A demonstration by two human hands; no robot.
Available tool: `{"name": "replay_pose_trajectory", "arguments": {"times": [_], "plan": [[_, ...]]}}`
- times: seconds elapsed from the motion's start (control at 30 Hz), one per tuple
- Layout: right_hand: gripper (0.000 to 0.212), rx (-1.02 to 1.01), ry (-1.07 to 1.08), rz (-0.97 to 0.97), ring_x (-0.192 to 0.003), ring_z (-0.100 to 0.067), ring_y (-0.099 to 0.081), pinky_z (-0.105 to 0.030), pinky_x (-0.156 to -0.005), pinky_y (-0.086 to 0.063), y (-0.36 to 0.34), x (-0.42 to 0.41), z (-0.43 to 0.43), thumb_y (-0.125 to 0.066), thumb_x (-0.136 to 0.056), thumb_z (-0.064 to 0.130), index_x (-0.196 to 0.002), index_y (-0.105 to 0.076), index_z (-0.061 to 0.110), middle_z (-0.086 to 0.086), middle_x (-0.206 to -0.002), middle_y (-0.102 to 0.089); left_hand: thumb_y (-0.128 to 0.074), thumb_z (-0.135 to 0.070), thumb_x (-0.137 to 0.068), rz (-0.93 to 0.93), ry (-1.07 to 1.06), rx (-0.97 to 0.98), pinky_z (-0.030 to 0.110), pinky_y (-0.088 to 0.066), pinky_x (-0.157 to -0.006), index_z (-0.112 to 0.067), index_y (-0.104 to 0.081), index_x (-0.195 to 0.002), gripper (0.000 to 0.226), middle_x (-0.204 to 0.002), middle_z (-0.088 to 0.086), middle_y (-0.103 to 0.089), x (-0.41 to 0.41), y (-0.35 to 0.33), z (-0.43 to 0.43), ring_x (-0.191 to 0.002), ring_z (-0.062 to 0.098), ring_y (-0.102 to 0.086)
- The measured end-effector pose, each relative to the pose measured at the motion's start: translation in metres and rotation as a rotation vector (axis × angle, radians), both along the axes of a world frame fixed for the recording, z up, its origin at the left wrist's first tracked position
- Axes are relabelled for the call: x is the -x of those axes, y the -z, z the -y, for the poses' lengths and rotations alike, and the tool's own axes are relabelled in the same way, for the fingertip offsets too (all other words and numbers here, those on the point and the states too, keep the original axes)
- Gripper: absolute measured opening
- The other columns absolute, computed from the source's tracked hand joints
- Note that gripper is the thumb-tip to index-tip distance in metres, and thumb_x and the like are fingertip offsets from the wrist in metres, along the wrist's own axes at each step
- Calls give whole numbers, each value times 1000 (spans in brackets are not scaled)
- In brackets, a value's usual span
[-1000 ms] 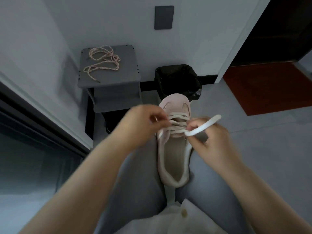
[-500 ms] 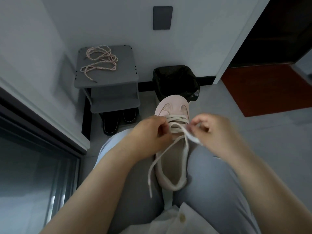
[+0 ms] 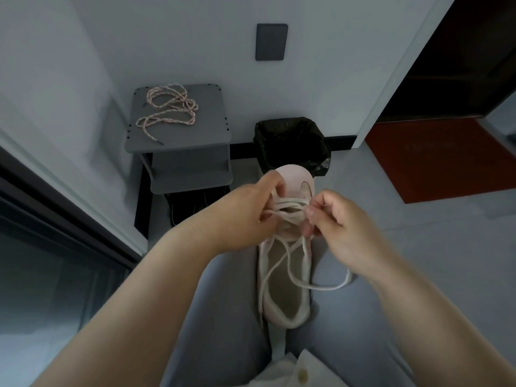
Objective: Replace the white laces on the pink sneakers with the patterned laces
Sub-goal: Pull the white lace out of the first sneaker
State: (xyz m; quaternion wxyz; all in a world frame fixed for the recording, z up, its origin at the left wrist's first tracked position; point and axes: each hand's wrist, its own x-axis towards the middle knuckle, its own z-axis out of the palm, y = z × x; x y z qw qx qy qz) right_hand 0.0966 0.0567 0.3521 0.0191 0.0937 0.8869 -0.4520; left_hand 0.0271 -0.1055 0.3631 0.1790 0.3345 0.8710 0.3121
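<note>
More of the white lace (image 3: pixel 290 208) has come loose: its free ends now trail over the shoe's opening and loop out toward four o'clock. The pink sneaker (image 3: pixel 296 180) lies on our lap, toe at twelve o'clock. Our left hand (image 3: pixel 248 210) and right hand (image 3: pixel 343 227) both curl their fingers, pinching lace at the crossings. The patterned laces (image 3: pixel 170 107) wait on the grey stool (image 3: pixel 206 127) at eleven o'clock. We judge a lopsided tug could snag an end in an eyelet or tip the shoe off. We can read no writing.
</note>
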Motion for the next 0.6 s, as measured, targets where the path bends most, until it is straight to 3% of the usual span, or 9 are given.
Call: {"name": "replay_pose_trajectory", "arguments": {"times": [0.1, 0.17, 0.27, 0.3, 0.37, 0.4, 0.47, 0.5, 0.6], "plan": [[22, 66, -39, 118, -50, -5, -46, -18, -56, -38, -13, 4, -6, -51, -92, 31, -78, -58, 16, 8, -56, -52, -53, -9, -76, -383, -210, 83, 30, -33, -62, -18, -41, -114, 40, -67, -1, -52, 5, 9, 1, -67, 19, -50], [18, -176, -126, 136, -42, -3, -38, -15, -45, -28, -25, 6, -16, -62, -85, 31, -72, -55, 21, 10, -47, -47, -53, -1, -77, -472, -449, -93, 28, -35, -62, -16, -43, -115, 41, -66, 1, -51, 5, 13, 5, -67, 20, -49], [14, -770, -41, -92, -50, -6, -43, -21, -44, -28, -32, 8, -31, -62, -82, 16, -83, -55, 27, 9, -53, -46, -53, -12, -90, 27, -633, -499, 15, -44, -60, -19, -43, -113, 27, -65, -2, -55, 3, 16, 5, -60, 10, -55], [12, -794, 25, -233, -51, -10, -44, -19, -45, -30, -32, 7, -30, -62, -84, 15, -87, -57, 25, 9, -54, -44, -51, -14, -93, 268, -637, -626, 18, -49, -61, -18, -45, -111, 20, -62, -3, -58, 1, 17, 4, -56, 9, -56], [4, -483, 160, -356, -48, -9, -46, -22, -46, -36, -27, 4, -22, -62, -86, 22, -87, -59, 19, 7, -51, -48, -45, -19, -96, 529, -629, -690, 24, -45, -52, -17, -51, -106, 12, -51, -6, -52, -4, 18, 5, -47, 11, -49], [8, -158, 234, -315, -46, -7, -47, -19, -47, -40, -26, 5, -16, -59, -89, 24, -85, -60, 18, 5, -49, -50, -45, -23, -96, 507, -621, -643, 23, -39, -48, -18, -53, -101, 11, -49, -8, -48, -4, 18, 6, -46, 9, -43], [19, 467, 310, -97, -43, -9, -45, -19, -48, -41, -26, 7, -9, -50, -94, 26, -82, -59, 13, 6, -43, -44, -53, -30, -91, 153, -602, -425, 23, -35, -48, -20, -52, -96, 11, -50, -6, -45, -2, 18, 16, -44, 9, -38], [24, 539, 325, -44, -42, -11, -40, -20, -46, -37, -24, 6, -11, -47, -95, 27, -80, -58, 12, 6, -43, -39, -59, -33, -87, -63, -593, -303, 27, -37, -51, -22, -52, -96, 16, -51, -4, -46, 0, 16, 22, -46, 11, -41], [26, -262, 301, -295, -46, -16, -40, -28, -47, -34, -24, -5, -39, -56, -86, 42, -75, -55, 18, 2, -49, -45, -66, -36, -80, -384, -705, -144, 32, -41, -57, -24, -56, -103, 28, -59, -5, -46, 6, 2, 43, -57, 20, -49]]}}
